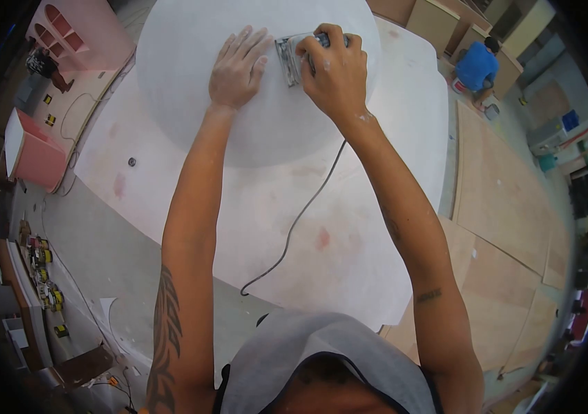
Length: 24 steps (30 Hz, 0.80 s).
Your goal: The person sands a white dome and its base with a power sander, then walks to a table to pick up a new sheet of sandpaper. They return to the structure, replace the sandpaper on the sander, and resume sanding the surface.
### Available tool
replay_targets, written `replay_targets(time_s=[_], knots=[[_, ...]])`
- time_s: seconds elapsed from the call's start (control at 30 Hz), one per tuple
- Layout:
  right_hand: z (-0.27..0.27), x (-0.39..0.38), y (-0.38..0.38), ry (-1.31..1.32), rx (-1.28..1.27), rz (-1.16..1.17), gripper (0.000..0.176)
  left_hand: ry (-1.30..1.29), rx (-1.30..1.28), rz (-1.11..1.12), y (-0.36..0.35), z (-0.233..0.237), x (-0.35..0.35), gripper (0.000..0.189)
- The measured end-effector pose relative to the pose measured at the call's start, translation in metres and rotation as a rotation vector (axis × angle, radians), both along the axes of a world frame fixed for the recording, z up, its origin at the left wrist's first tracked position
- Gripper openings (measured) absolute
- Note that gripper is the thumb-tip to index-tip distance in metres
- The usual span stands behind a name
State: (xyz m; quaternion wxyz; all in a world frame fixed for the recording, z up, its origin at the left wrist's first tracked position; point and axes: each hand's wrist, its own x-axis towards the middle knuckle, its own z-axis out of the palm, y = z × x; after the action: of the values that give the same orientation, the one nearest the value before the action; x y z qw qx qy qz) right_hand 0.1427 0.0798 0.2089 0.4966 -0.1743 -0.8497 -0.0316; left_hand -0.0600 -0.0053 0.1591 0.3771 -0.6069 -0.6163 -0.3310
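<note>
A large round white panel lies on a wide white board. My right hand grips an electric sander, whose flat base sits against the panel near its far side. From the sander a dark cord runs down across the board toward me. Just left of the sander, my left hand rests flat on the panel, fingers stretched out and dusted white. It holds nothing.
A small dark round item lies on the board's left part. Pink cabinet pieces stand at left, with power tools below them. Wooden sheets lie at right. A person in blue crouches at upper right; another person is at upper left.
</note>
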Motion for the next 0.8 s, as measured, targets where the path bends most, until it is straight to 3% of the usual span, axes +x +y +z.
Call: replay_targets(time_s=[0.13,0.3,0.37,0.63,0.8], knots=[[-0.005,0.003,-0.015,0.013,-0.001,0.014,0.024,-0.044,0.020,-0.049,0.002,0.001,-0.003,0.040],[-0.079,0.032,-0.051,-0.006,-0.022,-0.003,0.028,-0.279,0.195,-0.136,0.005,-0.010,-0.011,0.038],[-0.109,0.043,-0.060,-0.049,-0.023,-0.003,0.029,-0.116,0.097,-0.026,0.005,-0.006,-0.008,0.037],[-0.207,0.078,-0.068,0.003,-0.165,-0.032,0.030,-0.026,-0.040,0.020,0.003,-0.004,-0.007,0.039],[-0.235,0.089,-0.056,0.074,-0.201,-0.049,0.028,0.170,-0.228,0.117,-0.003,-0.002,0.008,0.045]])
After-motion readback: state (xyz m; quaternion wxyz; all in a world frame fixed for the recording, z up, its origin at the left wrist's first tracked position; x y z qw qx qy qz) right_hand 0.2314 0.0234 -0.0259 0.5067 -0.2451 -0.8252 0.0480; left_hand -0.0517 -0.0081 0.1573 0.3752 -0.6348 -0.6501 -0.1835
